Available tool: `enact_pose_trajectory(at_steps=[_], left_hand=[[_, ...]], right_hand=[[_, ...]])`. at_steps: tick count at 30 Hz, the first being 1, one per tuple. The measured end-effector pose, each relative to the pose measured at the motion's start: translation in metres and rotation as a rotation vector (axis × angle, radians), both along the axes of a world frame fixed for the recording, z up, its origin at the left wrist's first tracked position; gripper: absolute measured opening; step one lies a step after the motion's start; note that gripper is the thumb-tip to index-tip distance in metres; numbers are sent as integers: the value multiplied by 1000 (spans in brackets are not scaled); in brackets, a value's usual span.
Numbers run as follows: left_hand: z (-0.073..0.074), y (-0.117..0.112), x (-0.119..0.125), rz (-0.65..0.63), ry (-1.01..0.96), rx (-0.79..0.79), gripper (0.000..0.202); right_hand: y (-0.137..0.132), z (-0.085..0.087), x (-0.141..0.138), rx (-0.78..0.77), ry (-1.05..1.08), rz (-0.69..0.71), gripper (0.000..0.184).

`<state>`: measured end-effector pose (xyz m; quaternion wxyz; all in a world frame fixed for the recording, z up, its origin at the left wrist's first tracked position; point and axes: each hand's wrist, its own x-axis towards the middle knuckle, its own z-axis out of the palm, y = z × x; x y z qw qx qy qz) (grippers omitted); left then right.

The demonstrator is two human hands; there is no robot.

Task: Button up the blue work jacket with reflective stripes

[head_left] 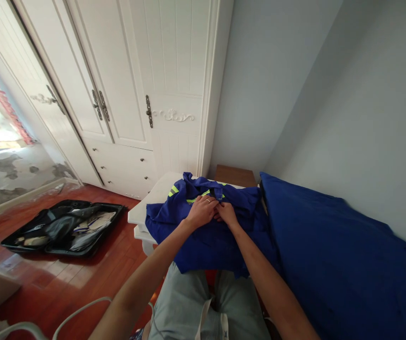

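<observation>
A blue work jacket with yellow-green reflective strips is spread in folds over a white bedside table. Both my hands are on its upper middle, close together. My left hand, with a ring on one finger, has its fingers bent and closed on the jacket's cloth. Beside it, my right hand also pinches the cloth, with its fingertips meeting those of the left. My hands hide the exact spot that they grip.
An open black suitcase with clothes and bags lies on the red wood floor at left. Behind the table stands a white wardrobe. A bed with a blue cover is at right. A white cable runs along the lower left.
</observation>
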<state>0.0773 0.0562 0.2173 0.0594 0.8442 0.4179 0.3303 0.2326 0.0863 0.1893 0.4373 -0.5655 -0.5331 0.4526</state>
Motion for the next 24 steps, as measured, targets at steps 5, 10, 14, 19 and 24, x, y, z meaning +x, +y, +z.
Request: enact_pose_trajectory(at_steps=[5,10,14,19,24], left_hand=[[-15,26,3,158,-154,-117,40],[-32,40,-12,194,-396,-197,11],[-39,48,-24,138,-632,-332,40],[-40,49,-30,51,-860,-458,58],[-40,47,-32,34,-996,-528,57]], right_hand=[[4,13,-2,11,-51,0,35],[-1,12,-1,88,-74,-41,33],[-1,12,-7,131,-154,-17,32],[5,8,-23,181,-318,-65,37],[7,-6,-34,305,-161,-73,32]])
